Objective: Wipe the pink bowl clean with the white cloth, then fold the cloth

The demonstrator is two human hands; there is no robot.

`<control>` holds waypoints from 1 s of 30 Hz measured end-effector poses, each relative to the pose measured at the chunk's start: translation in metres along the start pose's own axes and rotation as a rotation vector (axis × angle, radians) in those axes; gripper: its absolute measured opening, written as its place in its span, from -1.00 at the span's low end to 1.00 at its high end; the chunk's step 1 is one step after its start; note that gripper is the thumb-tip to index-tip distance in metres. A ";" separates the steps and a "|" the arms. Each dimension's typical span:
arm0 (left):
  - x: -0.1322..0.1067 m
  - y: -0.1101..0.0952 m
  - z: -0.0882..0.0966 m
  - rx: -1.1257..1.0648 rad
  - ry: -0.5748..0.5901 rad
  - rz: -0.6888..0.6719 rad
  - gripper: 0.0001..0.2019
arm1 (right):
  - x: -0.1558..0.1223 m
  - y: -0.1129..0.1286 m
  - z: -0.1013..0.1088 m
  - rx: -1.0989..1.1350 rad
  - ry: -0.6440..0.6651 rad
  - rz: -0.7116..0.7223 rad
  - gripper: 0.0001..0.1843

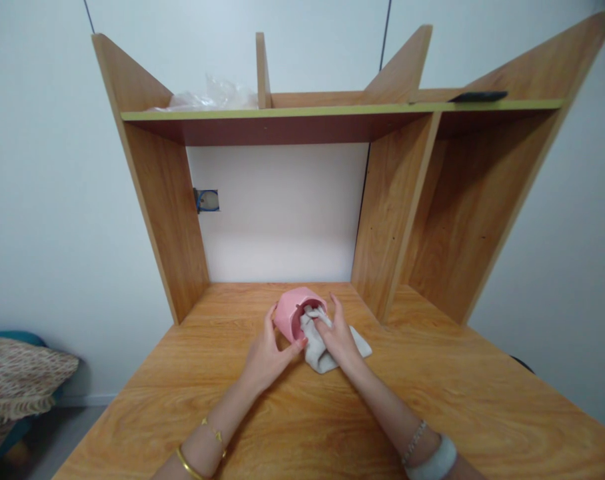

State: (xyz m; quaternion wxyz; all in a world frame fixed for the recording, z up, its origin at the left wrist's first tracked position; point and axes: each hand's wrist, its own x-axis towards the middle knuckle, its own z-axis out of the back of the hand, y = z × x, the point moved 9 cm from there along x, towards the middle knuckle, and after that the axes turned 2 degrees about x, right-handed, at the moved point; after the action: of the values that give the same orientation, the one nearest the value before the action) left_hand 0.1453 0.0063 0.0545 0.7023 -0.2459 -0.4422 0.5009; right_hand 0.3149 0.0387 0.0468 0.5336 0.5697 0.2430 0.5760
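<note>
A pink faceted pot or bowl lies tilted on the desk, its opening turned toward my right hand. My left hand grips it from the left, the thumb on the lower rim and the fingers round the far side. A light grey cloth is partly tucked into the opening, and the rest trails onto the desk. My right hand presses the cloth into the mouth with some fingers, while one finger reaches along the outer rim. Its fingertips inside are hidden by the cloth.
The wooden desk carries a hutch with a long shelf above. Clear plastic wrapping and a flat black item lie on that shelf. An upright divider stands right of the pot. A patterned cloth drapes a seat at left.
</note>
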 end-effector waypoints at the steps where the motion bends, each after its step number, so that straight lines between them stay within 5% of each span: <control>1: -0.001 -0.002 -0.003 -0.027 0.012 -0.017 -0.21 | 0.000 -0.002 -0.001 0.017 -0.001 -0.002 -0.24; 6: -0.001 -0.009 -0.004 -0.183 0.017 -0.078 -0.31 | -0.004 -0.011 -0.017 0.101 0.061 -0.108 -0.23; 10: 0.000 -0.007 0.003 -0.033 -0.003 -0.064 -0.28 | -0.005 -0.017 -0.027 0.061 0.133 -0.181 -0.14; 18: -0.005 -0.018 0.008 0.416 0.015 -0.042 -0.29 | 0.003 0.001 -0.004 -0.312 0.112 -0.024 -0.10; 23: -0.004 -0.022 0.011 0.523 0.048 -0.032 -0.35 | -0.005 0.018 -0.007 -0.479 0.201 0.069 -0.16; 30: -0.004 -0.024 0.017 0.581 0.046 -0.048 -0.34 | -0.014 0.026 -0.020 -0.338 0.310 0.135 -0.23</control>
State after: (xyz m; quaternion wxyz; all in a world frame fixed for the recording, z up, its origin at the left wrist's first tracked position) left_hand 0.1416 -0.0080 0.0810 0.7648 -0.0350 -0.2699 0.5840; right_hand 0.2847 0.0249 0.0597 0.5379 0.3918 0.1834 0.7235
